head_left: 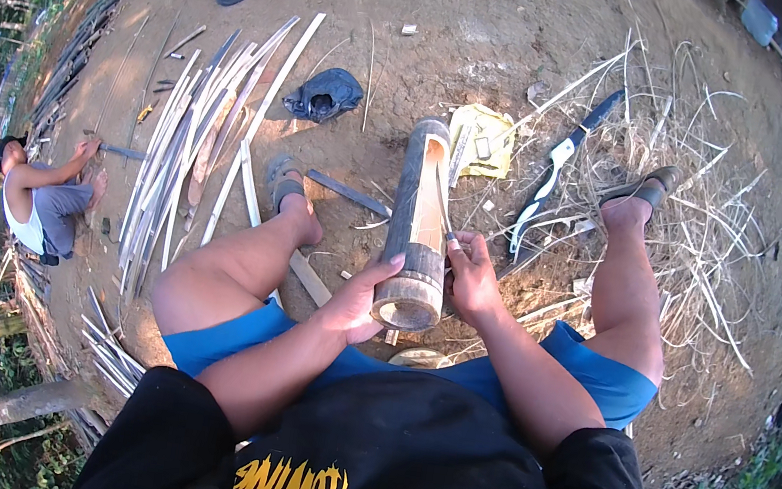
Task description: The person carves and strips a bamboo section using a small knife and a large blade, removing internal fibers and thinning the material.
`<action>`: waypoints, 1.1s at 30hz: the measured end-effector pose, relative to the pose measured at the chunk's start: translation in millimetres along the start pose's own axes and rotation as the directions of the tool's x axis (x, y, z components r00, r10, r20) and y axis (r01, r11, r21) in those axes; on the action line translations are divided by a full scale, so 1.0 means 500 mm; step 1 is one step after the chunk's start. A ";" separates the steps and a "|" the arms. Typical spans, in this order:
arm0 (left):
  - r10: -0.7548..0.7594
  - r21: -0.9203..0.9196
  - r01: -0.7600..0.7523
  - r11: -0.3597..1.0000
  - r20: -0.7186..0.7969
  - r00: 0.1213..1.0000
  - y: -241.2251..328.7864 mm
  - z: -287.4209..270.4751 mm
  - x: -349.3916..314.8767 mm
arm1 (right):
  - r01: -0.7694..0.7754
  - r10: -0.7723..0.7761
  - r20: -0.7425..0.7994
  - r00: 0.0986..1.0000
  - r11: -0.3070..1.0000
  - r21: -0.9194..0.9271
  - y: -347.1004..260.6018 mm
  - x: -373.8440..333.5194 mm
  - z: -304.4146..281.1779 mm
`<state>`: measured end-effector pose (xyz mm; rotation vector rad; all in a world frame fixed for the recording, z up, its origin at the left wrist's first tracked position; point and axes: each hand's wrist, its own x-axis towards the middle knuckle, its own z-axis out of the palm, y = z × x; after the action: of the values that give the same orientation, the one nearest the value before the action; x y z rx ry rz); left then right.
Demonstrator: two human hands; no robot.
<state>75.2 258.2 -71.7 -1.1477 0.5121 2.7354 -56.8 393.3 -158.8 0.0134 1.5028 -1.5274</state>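
A thick dark bamboo tube (404, 208) stands tilted between my knees, its round cut end toward me. A long opening is cut in its upper side, showing the pale inside. My left hand (357, 302) grips the tube low on its left side, thumb on top. My right hand (475, 275) is closed at the tube's right edge on a slim knife (445, 202), whose thin blade reaches up along the opening. Part of the blade is hard to tell from the pale wood behind it.
Long split bamboo strips (188, 148) lie on the left. Ahead are a black bag (325, 95) and a yellow packet (483, 142). A machete with a white-and-dark handle (551, 172) rests right, among curled shavings (709, 216). Another person (45, 193) squats far left.
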 end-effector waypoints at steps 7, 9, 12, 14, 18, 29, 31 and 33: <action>0.153 0.162 -0.157 0.974 0.034 0.988 -0.014 0.024 -0.005 | 0.101 -0.100 0.023 0.995 0.992 -0.077 -0.018 0.000 -0.001; 0.238 0.207 -0.232 0.951 -0.003 0.971 -0.023 0.026 -0.020 | 0.140 -0.133 0.057 0.989 0.981 -0.137 -0.027 -0.004 0.003; 0.187 0.174 -0.172 0.970 -0.074 0.980 0.005 -0.025 -0.020 | 0.124 -0.097 0.101 0.990 0.944 -0.307 -0.072 -0.031 0.017; 0.117 0.081 -0.109 0.991 -0.094 0.989 0.036 -0.051 -0.021 | 0.207 -0.156 0.143 0.977 0.840 -0.501 -0.085 -0.039 0.018; 0.154 0.056 -0.147 0.988 -0.166 0.974 0.045 -0.039 -0.063 | 0.184 -0.053 0.218 0.975 0.745 -0.642 -0.146 -0.078 0.046; 0.056 -0.045 -0.063 0.997 -0.158 0.986 0.052 -0.069 -0.063 | 0.380 -0.124 0.365 0.923 0.456 -0.805 -0.161 -0.045 0.096; 0.066 -0.085 -0.080 0.993 -0.153 0.986 0.055 -0.075 -0.059 | 0.420 -0.172 0.384 0.907 0.427 -0.801 -0.166 -0.039 0.109; 0.067 -0.104 -0.084 0.991 -0.152 0.986 0.059 -0.084 -0.057 | 0.440 -0.202 0.391 0.898 0.399 -0.804 -0.168 -0.036 0.121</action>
<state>116.1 216.1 -71.2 -1.3948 0.4350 2.7873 -62.9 338.7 -69.1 -1.1217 2.0109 -0.7666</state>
